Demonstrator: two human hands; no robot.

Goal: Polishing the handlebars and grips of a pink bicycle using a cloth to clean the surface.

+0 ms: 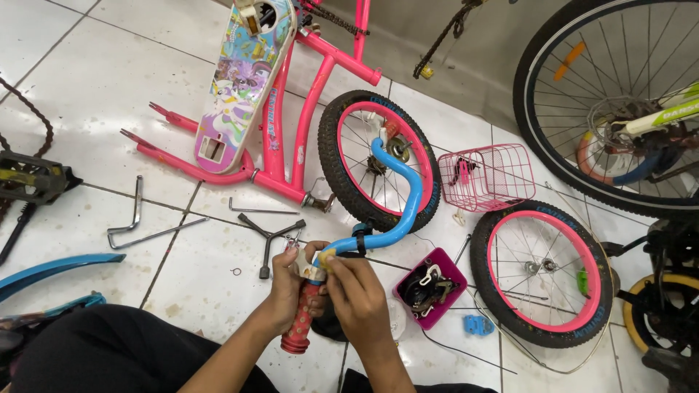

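Observation:
My left hand (pixel 290 285) grips the red rubber grip (pixel 298 327) at the end of a blue curved handlebar (pixel 403 196), holding it upright over the tiled floor. My right hand (pixel 357 291) pinches a small pale brake-lever part (pixel 314 266) clamped on the bar just above the grip. The far end of the handlebar arches over a small black-tyred wheel with a pink rim (pixel 342 171) lying on the floor.
A pink child's bike frame (pixel 291 109) with a colourful chain guard lies ahead. A Y-shaped wrench (pixel 269 236) and hex keys (pixel 135 218) lie left. A pink wire basket (pixel 488 177), a second pink-rimmed wheel (pixel 542 273) and a pink parts box (pixel 429 287) sit right.

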